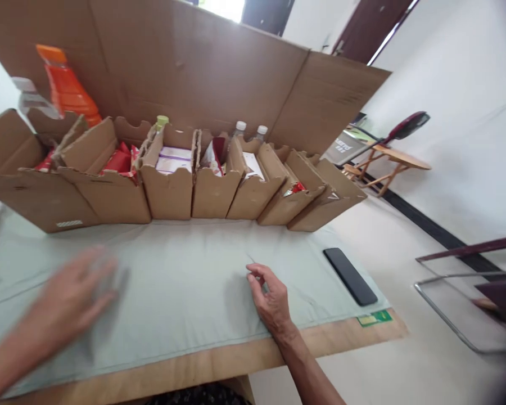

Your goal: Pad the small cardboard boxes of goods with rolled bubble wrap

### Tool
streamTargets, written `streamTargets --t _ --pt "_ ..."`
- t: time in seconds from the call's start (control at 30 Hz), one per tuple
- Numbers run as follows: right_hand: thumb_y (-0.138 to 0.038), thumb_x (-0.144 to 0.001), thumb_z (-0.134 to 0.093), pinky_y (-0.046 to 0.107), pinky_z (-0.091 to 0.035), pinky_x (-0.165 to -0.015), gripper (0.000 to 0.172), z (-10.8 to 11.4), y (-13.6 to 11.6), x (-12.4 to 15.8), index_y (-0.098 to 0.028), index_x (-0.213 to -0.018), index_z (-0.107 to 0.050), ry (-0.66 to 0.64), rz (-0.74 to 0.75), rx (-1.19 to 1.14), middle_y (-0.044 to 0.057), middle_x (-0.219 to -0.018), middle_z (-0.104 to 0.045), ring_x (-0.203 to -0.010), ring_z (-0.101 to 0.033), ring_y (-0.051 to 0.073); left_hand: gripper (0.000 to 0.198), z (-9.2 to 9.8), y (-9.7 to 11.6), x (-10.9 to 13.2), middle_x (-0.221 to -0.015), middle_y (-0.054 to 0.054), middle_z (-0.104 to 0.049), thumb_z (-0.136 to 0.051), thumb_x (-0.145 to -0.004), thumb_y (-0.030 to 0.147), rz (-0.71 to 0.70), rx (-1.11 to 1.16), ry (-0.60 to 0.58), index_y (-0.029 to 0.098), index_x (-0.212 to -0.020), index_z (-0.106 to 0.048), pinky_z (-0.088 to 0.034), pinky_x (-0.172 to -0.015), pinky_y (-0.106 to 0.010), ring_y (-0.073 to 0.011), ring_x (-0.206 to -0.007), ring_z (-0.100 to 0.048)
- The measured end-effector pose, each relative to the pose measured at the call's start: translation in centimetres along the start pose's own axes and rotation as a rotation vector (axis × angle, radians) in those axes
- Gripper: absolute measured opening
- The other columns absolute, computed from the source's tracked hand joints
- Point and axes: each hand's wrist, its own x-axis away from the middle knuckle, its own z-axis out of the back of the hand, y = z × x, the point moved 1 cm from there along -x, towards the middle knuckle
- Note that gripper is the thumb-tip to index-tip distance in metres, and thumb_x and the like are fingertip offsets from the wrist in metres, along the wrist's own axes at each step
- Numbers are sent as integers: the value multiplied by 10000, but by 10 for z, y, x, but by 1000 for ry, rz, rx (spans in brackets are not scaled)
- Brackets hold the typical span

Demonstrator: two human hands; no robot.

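Note:
Blurred by motion, my left hand (73, 295) hovers over the left part of a pale green cloth (168, 281), its fingers apart and holding nothing. My right hand (272, 298) rests on the cloth near the front edge, loosely curled with a gap between thumb and fingers and nothing in it. Beyond both hands stands a row of several open cardboard boxes (171, 197). Red packets (120, 160) show in the left boxes, a white-and-purple carton (174, 159) in one further along, and a red-and-white packet (295, 188) toward the right.
A black phone (349, 275) lies at the right of the table. Behind the boxes rises a tall cardboard panel (219, 67), with an orange bottle (69, 87) and several clear bottles before it. A folding wooden table (398, 157) and a metal-framed chair (442, 318) stand on the floor at right.

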Motion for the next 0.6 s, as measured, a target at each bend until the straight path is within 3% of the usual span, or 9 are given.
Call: streamTargets --t 0.1,0.2,0.3,0.4,0.47,0.53,0.6 --pt "-158 -953 -546 272 -621 -729 159 5 -3 0 -232 -1027 -665 -20 53 4 43 -980 -783 -853 -755 168 443 -45 109 -4 -1547 -126 -522 -518 -1000 395 -235 78 -30 263 -1421 -552 -512 -1054 -491 -359 -1382 -530" --pt "-188 -953 -570 328 -625 -839 158 31 6 -11 -252 -1052 -674 -10 99 51 46 -1022 -793 -961 -760 202 439 -67 166 -12 -1552 -122 -535 -526 -1004 344 -254 131 -64 245 -1430 -568 -493 -1093 -463 -326 -1425 -494" --pt "-225 -954 -597 408 -595 -919 203 82 31 -40 -260 -1136 -680 71 89 141 80 -1095 -779 -1021 -737 249 402 -74 180 -16 -1502 -110 -595 -551 -989 315 -322 113 -44 245 -1379 -617 -442 -1142 -480 -310 -1387 -533" --pt "-247 -941 -593 516 -496 -1035 300 135 62 -84 -239 -1234 -661 185 40 295 131 -1230 -730 -1164 -658 320 427 -76 178 -16 -1506 -122 -590 -581 -968 325 -391 65 -28 232 -1383 -617 -402 -1166 -485 -311 -1379 -538" --pt "-239 -899 -600 545 -442 -1059 447 160 83 -118 -219 -1345 -605 220 12 510 146 -1348 -677 -1253 -596 357 441 -77 176 -15 -1505 -129 -588 -583 -967 345 -409 42 -23 223 -1390 -609 -400 -1158 -483 -312 -1377 -538" --pt "-223 -857 -607 563 -406 -1059 584 172 100 -150 -189 -1436 -540 163 -13 682 167 -1476 -591 -1345 -518 389 445 -77 176 -15 -1501 -135 -590 -577 -969 358 -424 25 -18 221 -1392 -602 -403 -1143 -487 -313 -1373 -539" --pt "-193 -827 -591 564 -392 -1039 537 177 114 -176 -189 -1364 -608 31 -32 773 158 -1452 -618 -1364 -496 397 445 -77 176 -16 -1496 -137 -592 -575 -968 367 -435 14 -12 222 -1388 -601 -410 -1129 -488 -313 -1371 -539"
